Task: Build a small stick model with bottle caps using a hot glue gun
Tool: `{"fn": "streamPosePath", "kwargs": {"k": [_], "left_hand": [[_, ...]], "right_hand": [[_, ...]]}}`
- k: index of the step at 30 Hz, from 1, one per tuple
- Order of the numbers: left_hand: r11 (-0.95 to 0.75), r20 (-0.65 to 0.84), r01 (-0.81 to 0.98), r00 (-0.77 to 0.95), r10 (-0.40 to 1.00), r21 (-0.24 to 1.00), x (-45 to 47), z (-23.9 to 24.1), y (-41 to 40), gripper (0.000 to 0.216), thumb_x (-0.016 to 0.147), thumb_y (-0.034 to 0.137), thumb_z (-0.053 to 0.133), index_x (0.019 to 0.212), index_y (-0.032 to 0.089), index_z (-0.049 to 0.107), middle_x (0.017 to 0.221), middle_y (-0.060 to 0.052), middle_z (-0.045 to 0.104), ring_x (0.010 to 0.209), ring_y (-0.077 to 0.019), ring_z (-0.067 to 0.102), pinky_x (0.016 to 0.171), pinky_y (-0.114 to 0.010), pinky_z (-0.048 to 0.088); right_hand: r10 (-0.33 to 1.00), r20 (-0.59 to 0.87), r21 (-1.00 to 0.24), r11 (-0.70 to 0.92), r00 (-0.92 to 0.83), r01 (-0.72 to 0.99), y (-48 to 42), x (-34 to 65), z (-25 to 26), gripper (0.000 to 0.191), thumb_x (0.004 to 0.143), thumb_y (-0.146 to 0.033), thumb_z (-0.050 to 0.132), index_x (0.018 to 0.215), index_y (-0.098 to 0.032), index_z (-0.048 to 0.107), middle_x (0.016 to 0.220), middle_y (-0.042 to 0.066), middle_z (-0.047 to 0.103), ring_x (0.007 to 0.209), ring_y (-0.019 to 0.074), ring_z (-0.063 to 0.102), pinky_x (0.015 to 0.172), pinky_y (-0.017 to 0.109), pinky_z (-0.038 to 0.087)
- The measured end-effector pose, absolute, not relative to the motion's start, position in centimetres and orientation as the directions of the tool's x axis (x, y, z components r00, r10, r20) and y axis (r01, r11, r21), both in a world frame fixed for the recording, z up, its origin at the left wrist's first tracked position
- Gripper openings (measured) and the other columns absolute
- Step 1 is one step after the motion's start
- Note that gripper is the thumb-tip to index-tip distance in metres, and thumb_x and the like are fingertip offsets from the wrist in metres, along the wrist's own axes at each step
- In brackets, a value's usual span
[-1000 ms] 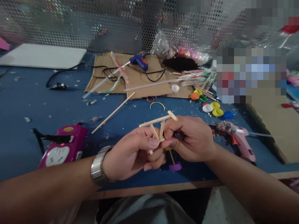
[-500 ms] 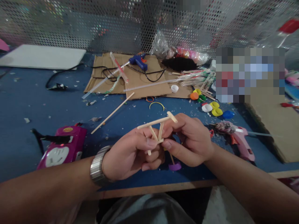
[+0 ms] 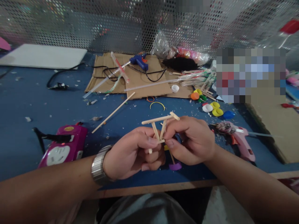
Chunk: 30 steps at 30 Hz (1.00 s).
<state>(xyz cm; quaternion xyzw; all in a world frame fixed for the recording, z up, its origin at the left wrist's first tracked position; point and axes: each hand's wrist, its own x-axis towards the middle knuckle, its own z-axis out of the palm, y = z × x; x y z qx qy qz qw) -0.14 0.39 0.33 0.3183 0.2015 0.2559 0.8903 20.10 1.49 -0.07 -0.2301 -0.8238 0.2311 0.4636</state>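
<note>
A small frame of wooden sticks (image 3: pixel 157 119) is held up between my hands over the table's front part. My left hand (image 3: pixel 137 149) is closed around its lower end, thumb pressed on the sticks. With thumb and forefinger, my right hand (image 3: pixel 190 140) pinches the frame at its right side. A short crosspiece (image 3: pixel 174 116) tops the frame's right end. Under my right hand show a purple cap (image 3: pixel 175 165) and a thin stick rising from it; whether these join the frame is hidden by my fingers.
A magenta power box (image 3: pixel 66 144) sits at left, a pink glue gun (image 3: pixel 244 140) at right. Behind are a loose wooden stick (image 3: pixel 113 112), a blue glue gun (image 3: pixel 140 61) on cardboard (image 3: pixel 147 87), bottle caps (image 3: pixel 217 112) and a bundle of wrapped sticks (image 3: pixel 196 77).
The stick frame has tilted slightly and shifted a little to the right within my fingers. Both hands keep their hold.
</note>
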Motion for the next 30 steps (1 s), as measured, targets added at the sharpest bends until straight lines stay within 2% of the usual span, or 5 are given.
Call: {"fn": "streamPosePath", "kwargs": {"k": [10, 18, 23, 26, 30], "left_hand": [[0.664, -0.207, -0.322, 0.781, 0.589, 0.675, -0.22, 0.19, 0.33, 0.038, 0.079, 0.036, 0.072, 0.059, 0.022, 0.042, 0.048, 0.008, 0.028, 0.043, -0.0084, 0.025, 0.05, -0.029, 0.022], [0.701, -0.263, -0.289, 0.781, 0.566, 0.652, -0.16, 0.39, 0.26, 0.032, 0.077, 0.034, 0.074, 0.062, 0.019, 0.051, 0.049, 0.007, 0.035, 0.041, -0.007, 0.032, 0.05, -0.027, 0.023], [0.663, -0.207, -0.358, 0.76, 0.616, 0.658, 0.13, 0.11, 0.29, 0.033, 0.078, 0.032, 0.076, 0.06, 0.019, 0.051, 0.05, 0.006, 0.035, 0.043, -0.0078, 0.031, 0.045, -0.025, 0.025], [0.656, -0.181, -0.372, 0.766, 0.617, 0.657, 0.2, 0.1, 0.33, 0.034, 0.079, 0.032, 0.077, 0.062, 0.02, 0.051, 0.05, 0.006, 0.035, 0.043, -0.008, 0.029, 0.044, -0.024, 0.025], [0.657, -0.145, -0.37, 0.793, 0.592, 0.657, 0.02, 0.28, 0.38, 0.044, 0.083, 0.034, 0.075, 0.06, 0.02, 0.04, 0.049, 0.007, 0.029, 0.043, -0.0079, 0.028, 0.046, -0.026, 0.025]], "right_hand": [[0.596, 0.649, -0.574, 0.791, -0.473, 0.209, 1.42, 20.19, 0.07, 0.009, 0.095, -0.015, 0.065, 0.094, -0.024, 0.063, 0.076, -0.002, 0.076, 0.062, 0.0115, 0.07, 0.06, 0.022, 0.055], [0.587, 0.635, -0.527, 0.804, -0.502, 0.274, 1.7, 19.83, 0.09, 0.012, 0.089, -0.015, 0.058, 0.089, -0.025, 0.053, 0.071, -0.006, 0.069, 0.055, 0.0086, 0.06, 0.056, 0.02, 0.048], [0.577, 0.65, -0.502, 0.815, -0.495, 0.29, 1.8, 19.6, -0.14, 0.015, 0.091, -0.014, 0.055, 0.089, -0.027, 0.047, 0.07, -0.008, 0.066, 0.056, 0.0098, 0.059, 0.057, 0.021, 0.049], [0.591, 0.641, -0.542, 0.8, -0.489, 0.258, 1.7, 19.79, -0.1, 0.014, 0.093, -0.015, 0.056, 0.092, -0.027, 0.048, 0.07, -0.008, 0.064, 0.054, 0.0104, 0.057, 0.054, 0.022, 0.047], [0.637, 0.615, -0.63, 0.752, -0.466, 0.196, 1.52, 20.2, 0.0, 0.012, 0.094, -0.018, 0.059, 0.095, -0.026, 0.051, 0.071, -0.006, 0.061, 0.054, 0.0106, 0.055, 0.052, 0.023, 0.046]]}}
